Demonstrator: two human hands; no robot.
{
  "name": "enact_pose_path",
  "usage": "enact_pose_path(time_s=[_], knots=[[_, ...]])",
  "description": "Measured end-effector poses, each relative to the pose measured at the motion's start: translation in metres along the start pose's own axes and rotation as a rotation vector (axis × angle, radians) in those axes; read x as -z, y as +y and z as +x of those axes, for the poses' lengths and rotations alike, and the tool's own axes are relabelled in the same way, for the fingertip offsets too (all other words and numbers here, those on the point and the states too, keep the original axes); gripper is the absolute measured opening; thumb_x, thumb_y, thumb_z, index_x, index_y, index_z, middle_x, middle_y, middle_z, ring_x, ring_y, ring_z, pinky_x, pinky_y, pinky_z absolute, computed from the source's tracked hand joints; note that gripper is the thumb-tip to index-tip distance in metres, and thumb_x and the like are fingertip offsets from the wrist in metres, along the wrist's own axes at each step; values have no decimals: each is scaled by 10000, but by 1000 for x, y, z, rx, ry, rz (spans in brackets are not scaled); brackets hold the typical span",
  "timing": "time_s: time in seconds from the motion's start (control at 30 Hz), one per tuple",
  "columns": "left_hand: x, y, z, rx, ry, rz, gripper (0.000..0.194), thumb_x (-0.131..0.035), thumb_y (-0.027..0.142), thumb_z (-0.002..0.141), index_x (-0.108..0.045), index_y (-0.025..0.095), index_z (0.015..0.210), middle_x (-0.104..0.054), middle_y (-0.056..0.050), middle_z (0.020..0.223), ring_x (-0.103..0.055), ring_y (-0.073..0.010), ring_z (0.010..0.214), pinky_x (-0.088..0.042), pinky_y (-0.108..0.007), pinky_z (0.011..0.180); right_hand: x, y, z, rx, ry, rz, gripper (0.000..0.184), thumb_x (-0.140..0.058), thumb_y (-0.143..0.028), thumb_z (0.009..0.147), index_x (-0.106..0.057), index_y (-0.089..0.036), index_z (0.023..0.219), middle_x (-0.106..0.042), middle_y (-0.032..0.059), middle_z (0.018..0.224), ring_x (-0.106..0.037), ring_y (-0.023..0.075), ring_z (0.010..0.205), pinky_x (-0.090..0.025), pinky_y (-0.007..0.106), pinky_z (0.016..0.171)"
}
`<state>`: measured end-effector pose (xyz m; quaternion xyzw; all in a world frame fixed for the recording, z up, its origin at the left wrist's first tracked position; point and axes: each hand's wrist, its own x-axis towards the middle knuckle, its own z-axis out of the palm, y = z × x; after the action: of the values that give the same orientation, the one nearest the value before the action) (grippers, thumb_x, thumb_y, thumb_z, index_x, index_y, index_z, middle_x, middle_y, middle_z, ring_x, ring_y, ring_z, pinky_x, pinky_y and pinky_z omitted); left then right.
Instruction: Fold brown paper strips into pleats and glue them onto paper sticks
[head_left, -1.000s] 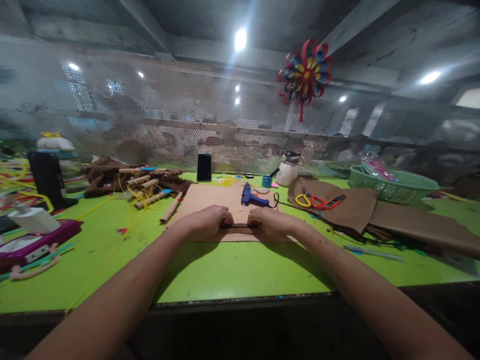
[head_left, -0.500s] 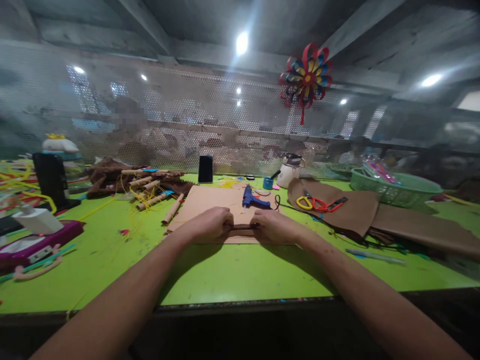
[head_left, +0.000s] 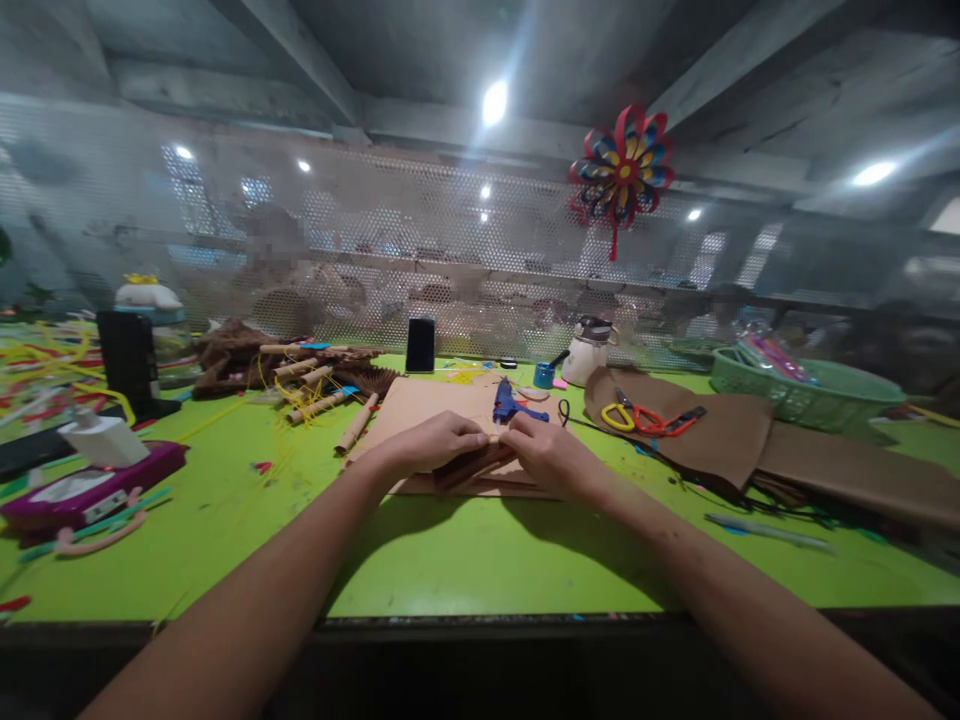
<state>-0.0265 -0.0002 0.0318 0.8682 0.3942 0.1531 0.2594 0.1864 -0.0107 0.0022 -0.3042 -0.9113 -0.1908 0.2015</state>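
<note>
Over a tan cardboard sheet point(head_left: 409, 402), my left hand point(head_left: 439, 442) and my right hand point(head_left: 553, 455) grip pleated brown paper point(head_left: 472, 468) between them. The paper's folds show below my fingers, and it slants up toward the right. Both hands are closed, thumbs and fingertips nearly meeting along the paper's upper edge. Some of the paper is hidden behind the fingers. Just beyond my right hand, a blue hot glue gun point(head_left: 510, 400) lies on the cardboard.
Left are paper tubes point(head_left: 319, 405) with yellow strands and a purple power strip point(head_left: 97, 488) with a white plug. At right lie scissors point(head_left: 649, 420) on brown paper point(head_left: 720, 425), a pen point(head_left: 769, 532) and a green basket point(head_left: 840, 395). A phone point(head_left: 420, 345) stands behind the cardboard.
The brown paper was a thin dark strip held level; now its pleated side faces me, tilted. My hands have come closer together. The whole view has shifted slightly.
</note>
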Motion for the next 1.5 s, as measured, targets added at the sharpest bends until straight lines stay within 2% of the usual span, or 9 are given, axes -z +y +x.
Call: enact_pose_path(time_s=[0.27,0.4,0.6,0.73,0.87,1.0,1.13,1.27,1.5], knots=[[-9,2,-1,163,-118,-391,477,-454,576,760,-603,133,854,-624,-45,749,-479,-123,588,-362,-238,577,1,0,0,14,65,-40,196,-386,-128,867,-579,-148,893,-481,70,851,-408,144,712,-346,245,634],[-9,2,-1,132,-59,-281,519,-476,623,717,-608,123,751,-582,-12,658,-428,-104,549,-326,-222,536,-3,0,1,-14,89,84,197,-415,-79,829,-592,-148,884,-486,69,855,-434,140,744,-368,242,663],[-9,0,1,110,-44,-184,526,-429,619,746,-623,131,768,-547,5,616,-378,-94,518,-288,-223,518,-5,7,1,-102,131,472,216,-518,-94,757,-615,-162,937,-525,62,889,-503,133,768,-430,247,675],[-8,1,1,86,-10,-91,530,-396,618,765,-621,138,765,-535,6,612,-382,-98,523,-292,-221,523,1,13,0,-305,81,773,299,-540,-136,735,-601,-143,1027,-588,68,915,-554,133,778,-467,266,695],[-8,10,-1,57,60,0,548,-372,626,773,-621,139,747,-512,11,601,-382,-100,532,-285,-217,518,8,14,2,-509,-21,1046,330,-588,-275,734,-622,-113,1020,-629,74,892,-569,160,806,-469,304,720],[-11,17,-2,-10,85,11,537,-355,600,799,-640,145,826,-562,-3,660,-408,-107,563,-292,-218,532,10,8,5,-608,-62,1256,395,-592,-446,723,-657,-97,896,-629,64,780,-555,136,692,-464,293,657],[-14,17,0,-62,112,1,492,-364,535,829,-639,130,869,-603,-27,717,-456,-114,599,-316,-215,549,10,5,6,-661,-45,1345,403,-624,-498,681,-634,-96,715,-582,24,620,-520,106,591,-439,266,612],[-16,13,2,-115,159,16,396,-409,446,837,-636,138,941,-630,-39,778,-505,-126,659,-346,-211,586,8,5,6,-695,14,1441,377,-669,-479,642,-613,-107,671,-570,11,585,-513,100,564,-429,270,612],[-13,11,5,-116,300,130,374,-455,470,813,-670,171,879,-625,-36,767,-520,-144,696,-350,-222,609,1,10,5,-601,151,1252,322,-629,-436,694,-620,-115,675,-565,9,573,-488,104,555,-393,258,592]])
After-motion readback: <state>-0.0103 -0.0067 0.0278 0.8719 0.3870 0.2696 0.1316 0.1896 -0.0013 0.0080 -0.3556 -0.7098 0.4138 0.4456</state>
